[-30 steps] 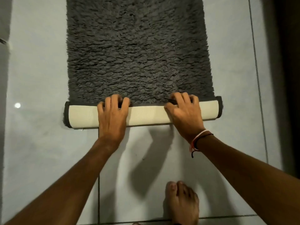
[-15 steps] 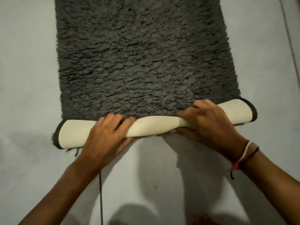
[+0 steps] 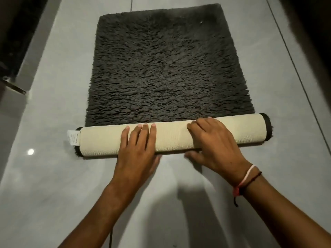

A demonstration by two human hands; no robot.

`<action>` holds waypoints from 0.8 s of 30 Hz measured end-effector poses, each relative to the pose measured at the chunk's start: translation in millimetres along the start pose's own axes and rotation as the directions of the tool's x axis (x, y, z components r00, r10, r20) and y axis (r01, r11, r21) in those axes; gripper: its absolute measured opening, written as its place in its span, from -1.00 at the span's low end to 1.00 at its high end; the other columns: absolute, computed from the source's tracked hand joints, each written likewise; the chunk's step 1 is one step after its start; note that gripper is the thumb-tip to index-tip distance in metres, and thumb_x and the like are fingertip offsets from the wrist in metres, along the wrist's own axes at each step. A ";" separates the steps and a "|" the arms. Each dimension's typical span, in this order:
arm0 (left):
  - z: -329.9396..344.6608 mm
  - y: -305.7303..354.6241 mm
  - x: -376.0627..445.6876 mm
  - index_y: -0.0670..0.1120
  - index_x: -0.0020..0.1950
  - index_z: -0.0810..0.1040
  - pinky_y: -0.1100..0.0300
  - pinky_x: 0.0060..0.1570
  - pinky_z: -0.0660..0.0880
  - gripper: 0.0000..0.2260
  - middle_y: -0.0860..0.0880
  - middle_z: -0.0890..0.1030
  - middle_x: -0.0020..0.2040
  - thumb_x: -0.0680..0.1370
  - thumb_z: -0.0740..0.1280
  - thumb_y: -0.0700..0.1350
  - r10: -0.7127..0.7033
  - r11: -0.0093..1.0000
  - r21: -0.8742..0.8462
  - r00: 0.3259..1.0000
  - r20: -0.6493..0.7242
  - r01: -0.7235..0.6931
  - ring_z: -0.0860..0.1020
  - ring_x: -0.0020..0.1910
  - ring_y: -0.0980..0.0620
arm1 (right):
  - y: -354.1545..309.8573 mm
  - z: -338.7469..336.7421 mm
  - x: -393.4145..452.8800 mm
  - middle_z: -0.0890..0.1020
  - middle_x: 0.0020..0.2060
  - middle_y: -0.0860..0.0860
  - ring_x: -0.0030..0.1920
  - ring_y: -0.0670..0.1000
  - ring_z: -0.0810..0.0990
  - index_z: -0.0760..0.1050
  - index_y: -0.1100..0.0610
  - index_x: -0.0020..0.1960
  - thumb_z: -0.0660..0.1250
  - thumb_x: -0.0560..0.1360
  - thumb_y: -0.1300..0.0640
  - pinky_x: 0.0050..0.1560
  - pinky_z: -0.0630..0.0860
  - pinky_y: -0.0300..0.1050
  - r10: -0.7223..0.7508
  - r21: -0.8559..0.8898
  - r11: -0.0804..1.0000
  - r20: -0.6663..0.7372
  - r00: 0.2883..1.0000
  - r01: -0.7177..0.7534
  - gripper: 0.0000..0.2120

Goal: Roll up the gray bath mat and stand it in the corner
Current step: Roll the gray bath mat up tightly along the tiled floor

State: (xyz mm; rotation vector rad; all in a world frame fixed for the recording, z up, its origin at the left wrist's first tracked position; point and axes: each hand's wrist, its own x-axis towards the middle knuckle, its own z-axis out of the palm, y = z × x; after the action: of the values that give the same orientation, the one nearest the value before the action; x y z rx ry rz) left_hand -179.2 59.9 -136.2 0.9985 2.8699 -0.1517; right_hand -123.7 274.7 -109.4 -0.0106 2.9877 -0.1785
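Note:
The gray shaggy bath mat (image 3: 166,68) lies flat on the tiled floor, its near end wound into a thick roll (image 3: 175,136) with the cream backing facing out. A white label (image 3: 72,138) sticks out at the roll's left end. My left hand (image 3: 138,149) presses flat on the roll's middle, fingers spread over its top. My right hand (image 3: 213,145) cups the roll just to the right, fingers curled over the top and thumb on the floor side.
Pale gray floor tiles (image 3: 53,176) surround the mat. A dark wall or door edge (image 3: 16,33) runs along the left with a metal fitting (image 3: 12,85) near it. Dark shadow fills the far right side (image 3: 313,42).
The roll has grown thicker and moved away from me along the mat. Both hands have shifted over its top, and the view has pulled back so the mat's far edge shows.

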 end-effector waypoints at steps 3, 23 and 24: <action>-7.0 0.8 15.3 -0.20 0.44 0.42 -0.20 0.32 0.42 -0.40 -0.22 0.55 0.29 0.39 0.43 -0.26 -0.031 1.000 0.001 1.000 0.006 0.031 0.52 0.18 -0.26 | -0.6 -9.3 11.0 0.60 0.08 0.05 0.06 0.13 0.56 0.51 0.10 0.20 0.53 0.39 -0.07 0.09 0.47 0.03 0.018 0.044 0.999 -0.002 1.000 -0.018 -0.53; -30.0 -20.2 40.4 -0.07 0.63 0.06 -0.22 0.59 -0.04 -0.28 -0.16 0.13 0.64 0.53 0.05 0.23 0.039 0.984 -0.178 0.994 0.097 -0.021 0.05 0.63 -0.13 | -8.1 5.9 22.1 0.12 0.64 0.13 0.64 0.11 0.06 0.02 0.15 0.64 0.19 0.43 -0.48 0.62 -0.03 0.20 0.072 0.041 0.996 0.057 0.996 -0.075 0.02; -23.6 -21.4 42.1 -0.09 0.65 -0.02 -0.23 0.59 -0.10 -0.16 -0.17 0.06 0.66 0.47 0.11 0.28 0.048 0.989 -0.142 0.990 0.131 -0.029 -0.01 0.64 -0.14 | -2.1 7.0 27.7 0.13 0.64 0.13 0.63 0.13 0.08 0.01 0.15 0.64 0.32 0.37 -0.44 0.62 -0.02 0.20 0.055 0.012 0.998 0.077 0.996 -0.056 0.09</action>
State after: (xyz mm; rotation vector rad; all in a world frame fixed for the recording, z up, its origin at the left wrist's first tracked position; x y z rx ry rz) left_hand -226.7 71.9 -116.8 0.9778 2.6959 -0.0138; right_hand -150.0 271.3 -120.0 0.0652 2.9064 -0.1888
